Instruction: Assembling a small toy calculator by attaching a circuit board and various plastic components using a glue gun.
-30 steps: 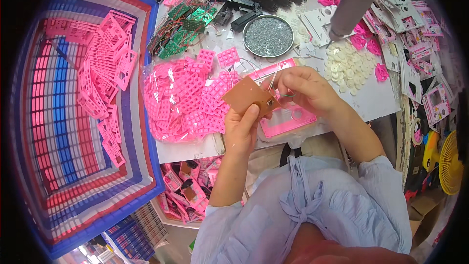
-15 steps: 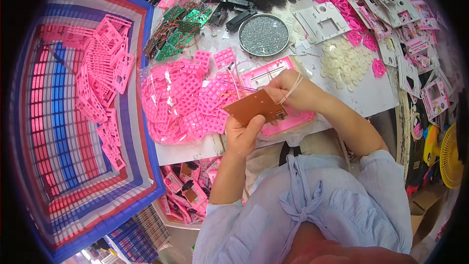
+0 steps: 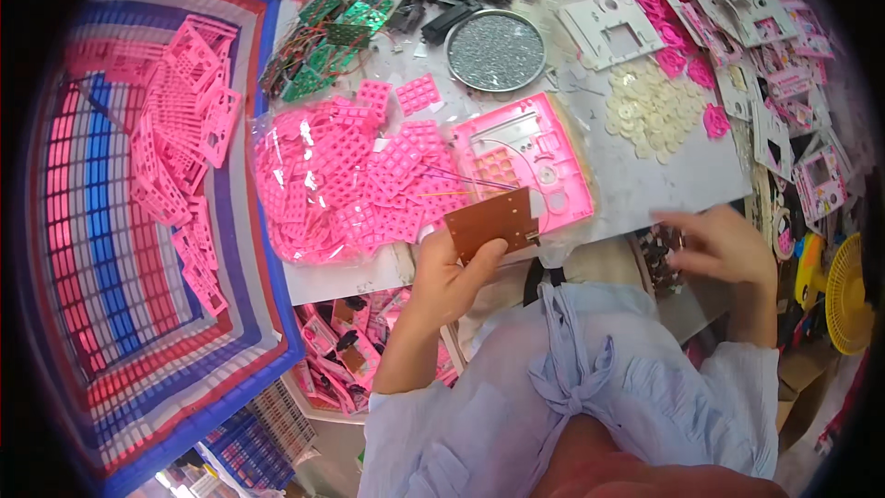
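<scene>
My left hand (image 3: 452, 277) grips a brown circuit board (image 3: 489, 226) by its near-left corner, thumb on top. Thin wires run from the board toward a pink plastic casing (image 3: 570, 166), which lies on the table just beyond it with a pink button grid set inside. Out to the right, past the table's front edge, my right hand (image 3: 724, 244) is empty with its fingers stretched apart, slightly blurred. Close to those fingers, below table height, is a heap of small dark parts (image 3: 659, 267).
A bag of pink button grids (image 3: 309, 184) lies left of the casing. Behind stand a round tin of grey granules (image 3: 496, 51) and green circuit boards (image 3: 323, 46). Cream discs (image 3: 650, 111) and white panels (image 3: 608, 28) lie right. A striped basket (image 3: 267, 314) borders the left.
My right hand has left the board and casing, moving right and toward me, its fingers spreading. The board in my left hand has shifted slightly nearer and to the right, uncovering the casing.
</scene>
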A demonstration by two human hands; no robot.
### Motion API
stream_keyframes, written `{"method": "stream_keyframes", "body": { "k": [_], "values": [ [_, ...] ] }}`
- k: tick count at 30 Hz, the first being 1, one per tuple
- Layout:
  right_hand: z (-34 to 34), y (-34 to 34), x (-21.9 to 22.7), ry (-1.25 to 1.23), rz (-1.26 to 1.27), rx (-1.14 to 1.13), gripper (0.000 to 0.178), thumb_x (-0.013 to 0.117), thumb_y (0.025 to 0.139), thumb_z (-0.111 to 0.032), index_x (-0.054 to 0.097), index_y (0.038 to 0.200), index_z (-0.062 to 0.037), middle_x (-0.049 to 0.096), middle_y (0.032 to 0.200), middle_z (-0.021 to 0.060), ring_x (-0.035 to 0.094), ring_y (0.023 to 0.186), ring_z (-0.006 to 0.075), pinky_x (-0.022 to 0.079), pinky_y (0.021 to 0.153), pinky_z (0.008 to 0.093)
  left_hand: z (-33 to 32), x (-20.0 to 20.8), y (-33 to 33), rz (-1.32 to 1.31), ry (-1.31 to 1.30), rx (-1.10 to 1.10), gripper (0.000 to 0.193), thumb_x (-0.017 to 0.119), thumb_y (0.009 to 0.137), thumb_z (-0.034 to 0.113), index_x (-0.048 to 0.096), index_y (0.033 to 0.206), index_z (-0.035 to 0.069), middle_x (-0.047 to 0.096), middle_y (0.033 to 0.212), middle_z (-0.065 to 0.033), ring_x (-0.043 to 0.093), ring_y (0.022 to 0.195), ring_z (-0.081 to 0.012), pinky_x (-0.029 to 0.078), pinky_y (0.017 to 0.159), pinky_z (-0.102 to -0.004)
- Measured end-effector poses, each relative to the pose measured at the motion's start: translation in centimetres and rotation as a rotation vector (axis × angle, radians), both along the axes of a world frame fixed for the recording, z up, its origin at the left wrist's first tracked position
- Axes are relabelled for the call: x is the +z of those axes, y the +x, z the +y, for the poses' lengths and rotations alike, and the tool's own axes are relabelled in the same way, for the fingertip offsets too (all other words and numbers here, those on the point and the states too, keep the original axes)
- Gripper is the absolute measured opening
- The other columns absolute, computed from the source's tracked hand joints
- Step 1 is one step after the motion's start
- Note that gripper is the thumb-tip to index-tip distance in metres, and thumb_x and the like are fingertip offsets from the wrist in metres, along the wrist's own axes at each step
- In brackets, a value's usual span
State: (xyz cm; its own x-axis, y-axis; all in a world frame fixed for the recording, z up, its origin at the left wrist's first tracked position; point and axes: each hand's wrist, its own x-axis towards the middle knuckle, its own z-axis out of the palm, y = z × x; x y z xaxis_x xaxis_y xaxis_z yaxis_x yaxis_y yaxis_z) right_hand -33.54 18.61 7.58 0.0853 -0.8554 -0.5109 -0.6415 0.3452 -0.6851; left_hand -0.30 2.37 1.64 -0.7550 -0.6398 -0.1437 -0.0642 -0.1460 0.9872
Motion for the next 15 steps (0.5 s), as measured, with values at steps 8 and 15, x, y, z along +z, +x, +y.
{"method": "stream_keyframes", "body": {
  "k": [8,15],
  "values": [
    [-2.8,5.4,-2.2,-0.589,-0.102,0.485,0.045,0.072,0.089,-0.037,0.066,0.121,-0.0049,0.069,0.097,0.0172,0.065,0.102,0.0325,0.048,0.091,0.0458,2.9,1.7,-3.0,0.079,-0.573,-0.408,0.028,0.069,0.087,0.007,0.067,0.115,0.005,0.070,0.096,-0.0110,0.067,0.081,-0.0329,0.054,0.071,-0.0397],
    [-0.7,2.6,-2.7,-0.300,-0.165,0.195,0.031,0.068,0.091,-0.031,0.069,0.106,-0.0031,0.067,0.095,0.0141,0.062,0.092,0.0363,0.049,0.085,0.0452,2.7,-1.4,-0.4,-0.082,-0.523,-0.282,0.019,0.071,0.083,0.005,0.067,0.102,0.006,0.067,0.090,-0.0107,0.066,0.079,-0.0317,0.052,0.067,-0.0389]
  ]
}}
